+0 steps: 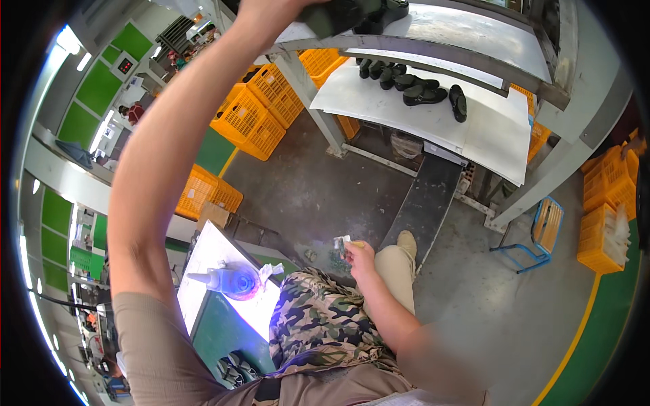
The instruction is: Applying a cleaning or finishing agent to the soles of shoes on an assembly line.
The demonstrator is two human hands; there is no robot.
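Note:
My left arm reaches up to the top edge, where my left hand is partly cut off. It grips a dark shoe, blurred, beside another black shoe on the upper shelf. Low in front of my body, my right hand is closed on a small whitish piece with a yellowish stick-like part; its exact kind is unclear. A translucent bottle with a pointed nozzle lies on a brightly lit white board at my left, beside a crumpled white scrap.
Several black shoes stand on the lower white shelf of a metal rack. Stacked orange crates stand at the back. A blue-framed stool is at right. Black sandals lie on the green surface. A dark ramp-like board slopes below the rack.

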